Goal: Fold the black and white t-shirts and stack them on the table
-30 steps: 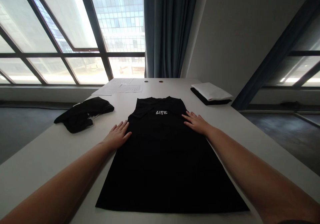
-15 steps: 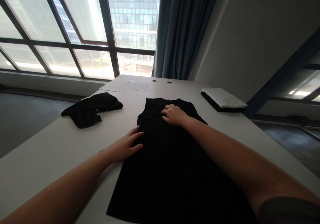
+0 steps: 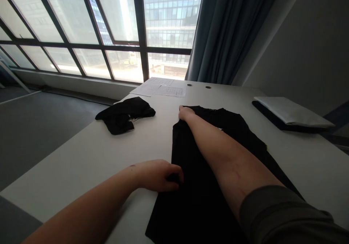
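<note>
A black shirt [image 3: 196, 193] lies spread on the white table [image 3: 89, 167], its neck end away from me. My right hand [image 3: 186, 113] reaches across it to the far left shoulder and grips the cloth at that corner, the fingertips partly hidden. Lower down, my left hand [image 3: 163, 176] rests at the shirt's left edge. Its fingers and thumb curl towards each other with black cloth between them. A small pale mark shows on the chest, partly behind my right forearm.
A crumpled black garment [image 3: 125, 114] lies on the left of the table. Papers [image 3: 171, 90] lie at the far end, near two round holes. On the right, a folded white item [image 3: 294, 111] rests on a black one. Windows and a blue curtain [image 3: 218, 36] stand behind.
My right hand has moved from the shirt's chest to its far left shoulder and closed there. My left hand has slid nearer and its spread fingers have curled in. The view has turned left.
</note>
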{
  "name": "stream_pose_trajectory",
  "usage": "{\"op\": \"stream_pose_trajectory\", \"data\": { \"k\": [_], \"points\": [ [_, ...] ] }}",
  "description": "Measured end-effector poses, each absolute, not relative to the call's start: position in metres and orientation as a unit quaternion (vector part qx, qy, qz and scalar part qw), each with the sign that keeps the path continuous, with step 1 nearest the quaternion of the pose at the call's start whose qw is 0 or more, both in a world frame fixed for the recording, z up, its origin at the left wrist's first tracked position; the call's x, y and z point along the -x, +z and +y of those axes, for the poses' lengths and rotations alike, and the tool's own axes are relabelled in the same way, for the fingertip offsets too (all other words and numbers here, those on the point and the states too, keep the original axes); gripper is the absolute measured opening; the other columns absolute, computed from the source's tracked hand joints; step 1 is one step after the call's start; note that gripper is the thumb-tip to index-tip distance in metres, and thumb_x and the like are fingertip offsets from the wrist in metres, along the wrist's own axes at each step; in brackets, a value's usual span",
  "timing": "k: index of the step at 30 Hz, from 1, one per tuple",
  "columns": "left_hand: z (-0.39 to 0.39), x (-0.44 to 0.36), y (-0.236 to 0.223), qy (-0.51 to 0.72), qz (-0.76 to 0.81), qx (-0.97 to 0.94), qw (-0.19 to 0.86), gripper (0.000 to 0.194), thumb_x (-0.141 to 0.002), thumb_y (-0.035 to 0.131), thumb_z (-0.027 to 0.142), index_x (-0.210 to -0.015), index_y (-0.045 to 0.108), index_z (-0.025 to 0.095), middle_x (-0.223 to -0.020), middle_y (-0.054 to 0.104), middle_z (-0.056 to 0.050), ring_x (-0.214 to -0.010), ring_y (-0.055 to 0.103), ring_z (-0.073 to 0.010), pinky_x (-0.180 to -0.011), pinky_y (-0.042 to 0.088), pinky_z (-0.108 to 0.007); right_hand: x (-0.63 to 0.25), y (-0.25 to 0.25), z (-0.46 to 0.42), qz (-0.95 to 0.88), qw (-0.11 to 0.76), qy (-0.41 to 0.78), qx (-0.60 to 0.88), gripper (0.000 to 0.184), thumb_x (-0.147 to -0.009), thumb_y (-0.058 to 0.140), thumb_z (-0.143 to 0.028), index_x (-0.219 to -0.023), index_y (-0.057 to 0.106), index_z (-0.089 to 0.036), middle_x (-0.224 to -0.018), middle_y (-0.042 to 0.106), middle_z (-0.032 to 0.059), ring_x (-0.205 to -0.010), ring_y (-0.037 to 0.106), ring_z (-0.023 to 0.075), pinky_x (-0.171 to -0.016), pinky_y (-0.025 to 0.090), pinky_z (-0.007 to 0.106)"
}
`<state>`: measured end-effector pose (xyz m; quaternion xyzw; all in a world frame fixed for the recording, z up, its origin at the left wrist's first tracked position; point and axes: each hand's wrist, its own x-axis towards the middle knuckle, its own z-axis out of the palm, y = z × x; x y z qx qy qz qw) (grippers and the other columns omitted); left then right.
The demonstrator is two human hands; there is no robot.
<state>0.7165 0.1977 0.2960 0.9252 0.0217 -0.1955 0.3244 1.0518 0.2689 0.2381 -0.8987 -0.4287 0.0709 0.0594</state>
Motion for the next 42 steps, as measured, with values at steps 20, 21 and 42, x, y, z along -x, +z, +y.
{"op": "stream_pose_trajectory", "data": {
  "k": [20, 21, 42],
  "points": [
    [0.139, -0.708, 0.303, -0.107, -0.105, -0.817, 0.556, 0.011, -0.086, 0.068, 0.020, -0.095, 0.075, 0.021, -0.068, 0.069, 0.002, -0.064, 0.068, -0.0122, -0.064, 0.052, -0.021, -1.128, 0.278, 0.184, -0.389, 0.263, 0.021, 0.883, 0.034, -0.095, 0.059, -0.026, -0.120, 0.082, -0.018, -0.106, 0.081, 0.0070, -0.094, 0.075, 0.0199, -0.088, 0.054, 0.024],
    [0.130, -0.710, 0.301, -0.099, -0.118, -0.822, 0.549, 0.011, -0.086, 0.069, 0.019, -0.095, 0.075, 0.021, -0.069, 0.070, 0.002, -0.065, 0.069, -0.0124, -0.066, 0.053, -0.021, -1.132, 0.277, 0.175, -0.382, 0.259, 0.022, 0.887, 0.035, -0.096, 0.060, -0.028, -0.120, 0.082, -0.017, -0.106, 0.081, 0.0077, -0.094, 0.076, 0.0209, -0.088, 0.054, 0.025],
    [0.088, -0.730, 0.241, -0.035, -0.190, -0.964, 0.184, 0.074, -0.100, 0.060, 0.061, -0.165, 0.038, 0.035, -0.176, 0.020, -0.013, -0.161, 0.024, -0.0402, -0.129, 0.022, -0.065, -1.133, 0.201, 0.145, -0.416, 0.130, 0.046, 0.899, 0.060, -0.111, 0.034, -0.038, -0.166, 0.037, -0.013, -0.173, 0.030, 0.0164, -0.161, 0.025, 0.0307, -0.130, 0.017, 0.049]
  ]
}}
